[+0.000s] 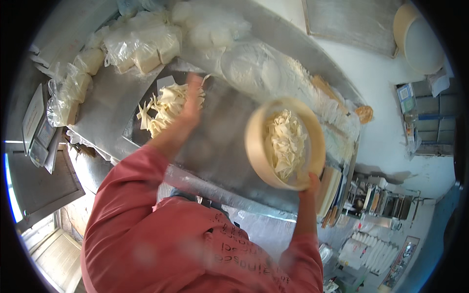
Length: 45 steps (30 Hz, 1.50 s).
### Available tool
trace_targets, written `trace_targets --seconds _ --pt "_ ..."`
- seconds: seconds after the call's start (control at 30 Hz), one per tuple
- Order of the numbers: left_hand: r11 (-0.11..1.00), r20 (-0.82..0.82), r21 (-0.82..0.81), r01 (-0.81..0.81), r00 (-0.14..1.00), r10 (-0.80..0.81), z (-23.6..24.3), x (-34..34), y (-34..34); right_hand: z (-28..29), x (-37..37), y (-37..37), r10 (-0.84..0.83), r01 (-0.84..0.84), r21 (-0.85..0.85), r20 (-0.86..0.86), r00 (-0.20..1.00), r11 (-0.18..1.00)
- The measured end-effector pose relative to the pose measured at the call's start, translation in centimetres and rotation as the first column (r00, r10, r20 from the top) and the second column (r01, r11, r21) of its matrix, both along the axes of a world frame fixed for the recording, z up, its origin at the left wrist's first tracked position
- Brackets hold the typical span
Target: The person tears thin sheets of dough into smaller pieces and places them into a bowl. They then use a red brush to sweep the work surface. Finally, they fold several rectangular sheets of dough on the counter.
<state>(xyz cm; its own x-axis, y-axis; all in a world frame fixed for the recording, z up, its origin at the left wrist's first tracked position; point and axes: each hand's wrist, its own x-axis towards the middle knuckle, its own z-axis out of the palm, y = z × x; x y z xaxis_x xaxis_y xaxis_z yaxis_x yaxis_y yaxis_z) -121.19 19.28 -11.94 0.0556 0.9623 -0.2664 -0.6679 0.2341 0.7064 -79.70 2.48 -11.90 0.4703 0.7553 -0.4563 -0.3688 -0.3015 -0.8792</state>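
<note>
A round sieve (255, 141) with a pale wooden rim is tilted over the right side of the metal worktop. Wide, cut dough noodles (286, 146) are heaped inside it. My right hand (311, 183) grips the near right part of its rim. To the left, a loose pile of noodles (168, 108) lies on the worktop. My left hand (194, 102), a little blurred, stands stretched out along the right side of that pile. It is seen edge-on, and a thin strip of dough shows by its fingertips.
Clear plastic bags (141, 49) with pale blocks line the back left. Loose flour (264, 68) covers the back of the metal worktop (210, 141). Wooden boards (330, 188) stand at its right end. A second sieve (420, 41) hangs on the wall, and a tool rack (381, 200) is at right.
</note>
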Motion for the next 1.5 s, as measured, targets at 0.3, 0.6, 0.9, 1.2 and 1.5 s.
trace_targets --seconds 0.3,0.6,0.9,1.2,1.5 --pt "0.999 -0.201 -0.008 0.039 0.979 -0.04 -1.4 -3.0 -2.2 2.5 -4.0 -8.5 -0.06 0.079 0.085 -0.203 0.977 0.993" --pt "0.629 -0.025 -0.17 0.759 0.635 -0.772 -14.3 -0.6 -26.4 1.3 -10.8 -23.1 -0.241 0.225 -0.103 -0.197 0.95 0.969" --pt "0.758 0.034 -0.631 -0.164 0.971 0.238 -31.4 -12.6 -21.7 -2.2 -15.6 -42.0 -0.323 0.237 -0.281 -0.318 0.891 0.93" --pt "0.913 -0.202 -0.402 -0.066 0.979 -0.018 -35.7 -12.3 -27.4 -3.8 -21.1 -35.8 -0.004 -0.227 -0.506 -0.415 0.91 0.832" --pt "0.759 -0.73 -0.404 0.51 0.32 -0.604 -39.1 -20.5 -40.3 -8.6 -24.2 -23.3 0.236 -0.682 -0.512 -0.681 0.693 0.522"
